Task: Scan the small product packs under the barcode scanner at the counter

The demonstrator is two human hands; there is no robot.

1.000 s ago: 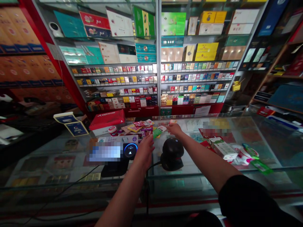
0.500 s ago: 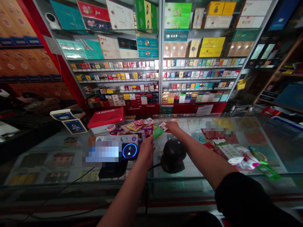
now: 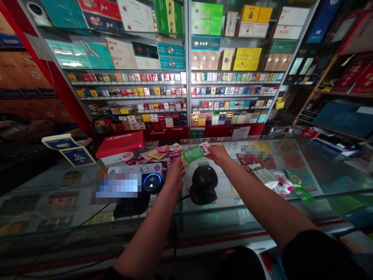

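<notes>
My right hand [image 3: 218, 154] is closed on the white end of a flat green packet [image 3: 192, 154]. The packet's wide face, with a pale printed patch, is turned up above the glass counter. My left hand [image 3: 175, 174] is close to the packet's left end, beside a heap of small colourful packets [image 3: 163, 151]. Its fingers are apart and slightly bent, with nothing visible in them. A black rounded scanner-like device [image 3: 204, 183] stands on the counter between my forearms.
A payment device with a lit blue ring [image 3: 152, 182] stands left of my left hand. Behind it are a red shoe box [image 3: 121, 146] and a blue card box [image 3: 77, 155]. White and green packages [image 3: 287, 182] lie at right. Shelves of cigarette packs [image 3: 163, 91] rise behind the glass counter [image 3: 233, 216].
The green packet has turned flatter, so more of its face shows. My left hand has parted slightly from its end. The whole view has shifted to the right.
</notes>
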